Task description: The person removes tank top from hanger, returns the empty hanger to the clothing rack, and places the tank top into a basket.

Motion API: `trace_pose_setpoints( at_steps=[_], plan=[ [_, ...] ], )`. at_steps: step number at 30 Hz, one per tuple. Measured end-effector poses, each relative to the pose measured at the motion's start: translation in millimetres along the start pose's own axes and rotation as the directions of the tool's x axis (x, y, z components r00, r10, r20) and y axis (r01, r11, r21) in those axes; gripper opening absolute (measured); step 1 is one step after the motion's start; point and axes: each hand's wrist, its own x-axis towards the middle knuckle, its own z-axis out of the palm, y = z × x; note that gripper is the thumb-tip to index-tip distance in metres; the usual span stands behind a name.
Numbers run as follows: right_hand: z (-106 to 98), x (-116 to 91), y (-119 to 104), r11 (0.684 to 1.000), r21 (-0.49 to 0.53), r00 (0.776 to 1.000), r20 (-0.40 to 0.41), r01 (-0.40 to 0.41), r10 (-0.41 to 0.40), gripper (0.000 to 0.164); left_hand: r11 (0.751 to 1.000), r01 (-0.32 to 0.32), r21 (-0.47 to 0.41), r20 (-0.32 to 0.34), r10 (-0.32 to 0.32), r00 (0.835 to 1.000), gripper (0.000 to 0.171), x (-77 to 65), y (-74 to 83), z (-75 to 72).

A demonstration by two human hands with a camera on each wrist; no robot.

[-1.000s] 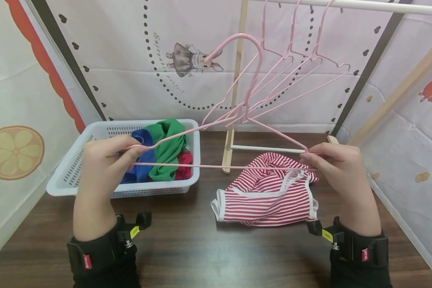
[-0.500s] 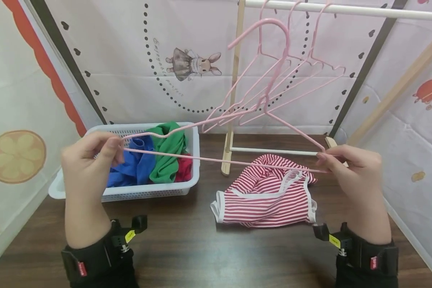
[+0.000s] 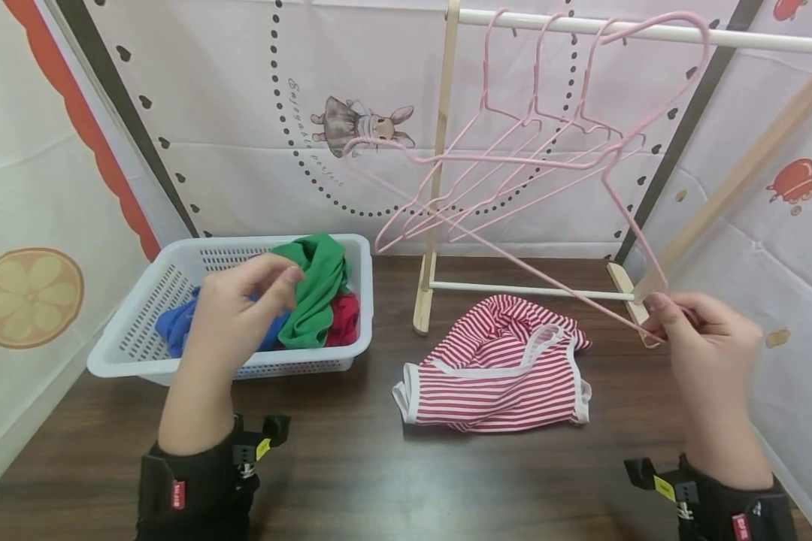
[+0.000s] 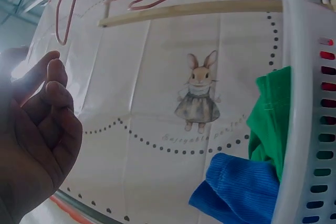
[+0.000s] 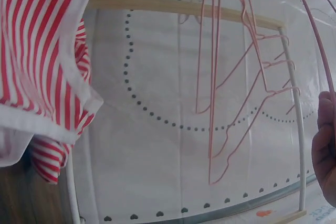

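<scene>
My right hand (image 3: 713,357) pinches one lower corner of a pink wire hanger (image 3: 706,46), which is raised and tilted, its hook pointing up and its other end reaching left. My left hand (image 3: 226,323) is off the hanger, in front of the white basket (image 3: 125,319), with fingers loosely curled around nothing; the left wrist view also shows this hand (image 4: 44,135) bare. On the table between the hands lies a crumpled red-and-white striped garment (image 3: 501,391) with white trim. At the right wrist view's edge only part of the right hand (image 5: 325,145) shows.
Blue (image 3: 176,323), green (image 3: 318,289) and red (image 3: 343,319) cloths fill the basket at the left. Behind the striped garment stands a rack with a white rail (image 3: 765,39) and wooden feet; several pink hangers (image 3: 485,75) hang there. Printed cloth walls surround the table.
The left hand has let go of the hanger, having moved out left and then back right. The right hand has carried the hanger to the right, swinging its free end up. The striped garment lies still.
</scene>
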Motion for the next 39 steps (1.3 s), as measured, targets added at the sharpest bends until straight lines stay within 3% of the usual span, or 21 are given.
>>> trace_pose_setpoints(
  at_steps=[4, 11, 19, 26, 32, 35, 39],
  plan=[
    [-1, -1, 4, 0.999, -0.01, 0.996, -0.081, -0.037, 0.036, 0.024, 0.996, 0.068, 0.061, 0.081, -0.072, 0.994, 0.02, -1.7, 3.0, 4.4],
    [-1, -2, 15, 0.995, -0.02, 0.974, -0.206, -0.096, 0.09, 0.036, 0.99, 0.111, 0.083, 0.245, -0.129, 0.961, 0.019, -0.2, 6.5, 11.4],
    [-5, 2, 29, 0.993, 0.031, 0.944, -0.309, -0.116, 0.12, 0.039, 0.975, 0.162, 0.153, 0.33, -0.204, 0.922, 0.025, -1.4, 9.3, 14.3],
    [-9, 3, 38, 0.983, 0.081, 0.903, -0.389, -0.166, 0.184, 0.033, 0.975, 0.099, 0.199, 0.353, -0.166, 0.921, 0.025, 1.2, 10.1, 23.4],
    [-12, 4, 40, 0.975, 0.133, 0.871, -0.439, -0.18, 0.221, 0.032, 0.983, 0.035, 0.18, 0.351, -0.098, 0.931, 0.022, 8.7, 14.9, 33.6],
    [-15, 3, 42, 0.974, 0.125, 0.86, -0.459, -0.187, 0.224, 0.032, 0.984, 0.007, 0.176, 0.365, -0.071, 0.928, 0.023, 11.5, 17.2, 38.5],
    [-22, 3, 47, 0.977, 0.109, 0.86, -0.464, -0.181, 0.211, 0.033, 0.983, -0.007, 0.183, 0.392, -0.067, 0.917, 0.025, 11.5, 17.9, 45.7]
  ],
)
